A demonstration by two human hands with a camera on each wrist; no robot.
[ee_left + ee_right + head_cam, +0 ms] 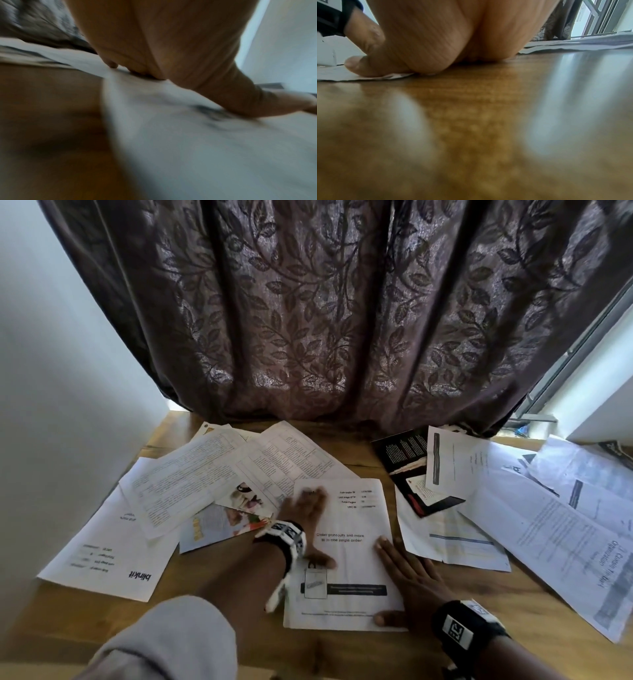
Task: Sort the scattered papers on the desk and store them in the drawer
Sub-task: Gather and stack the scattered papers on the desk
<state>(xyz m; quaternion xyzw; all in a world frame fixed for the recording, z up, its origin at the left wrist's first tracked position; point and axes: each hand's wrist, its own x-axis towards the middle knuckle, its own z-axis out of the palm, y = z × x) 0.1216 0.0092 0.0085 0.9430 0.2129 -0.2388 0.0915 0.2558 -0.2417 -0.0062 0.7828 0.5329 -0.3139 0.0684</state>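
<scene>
A white printed sheet [352, 563] lies in the middle of the wooden desk [212, 635]. My left hand [306, 510] rests flat on its upper left part, blurred by motion; in the left wrist view the left hand [163, 51] presses on that white sheet [197, 142]. My right hand [407, 577] lies flat along the sheet's right edge, thumb on the lower right corner. Seen from the right wrist, the right hand [423, 40] presses the sheet's corner [337, 74] against the desk [479, 121]. Scattered papers [191, 474] overlap at the left, more papers [555, 518] at the right.
A dark leaf-patterned curtain [325, 313] hangs along the desk's far edge. A white wall [51, 371] bounds the left side, a window frame [582, 344] the right. A black booklet [411, 470] and a colourful leaflet [222, 518] lie among the papers. No drawer shows.
</scene>
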